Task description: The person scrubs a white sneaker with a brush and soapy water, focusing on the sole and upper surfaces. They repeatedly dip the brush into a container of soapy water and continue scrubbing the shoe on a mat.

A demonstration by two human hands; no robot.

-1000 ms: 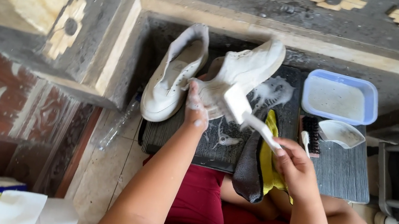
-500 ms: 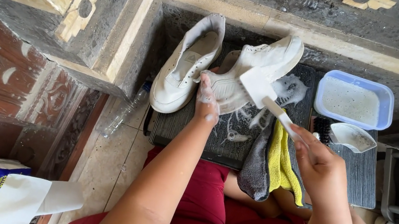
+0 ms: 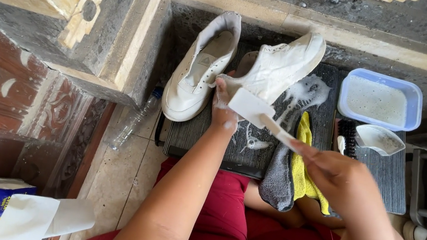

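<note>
While the left hand pins the soapy white shoe by its heel near the dark mat's far edge, the right hand clasps the white brush; scrubbing seems underway; next stroke needs steady pressure along the heel.

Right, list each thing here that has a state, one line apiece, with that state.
left hand: grip on the shoe's heel end, soapy
right hand: grip shut on the brush handle
brush: white, head against the shoe
held shoe: tilted, wet with suds
other shoe: lying on the mat, untouched
tub: open, holding soapy water
mat: foam-spattered
plastic bottle: lying on the floor
</note>
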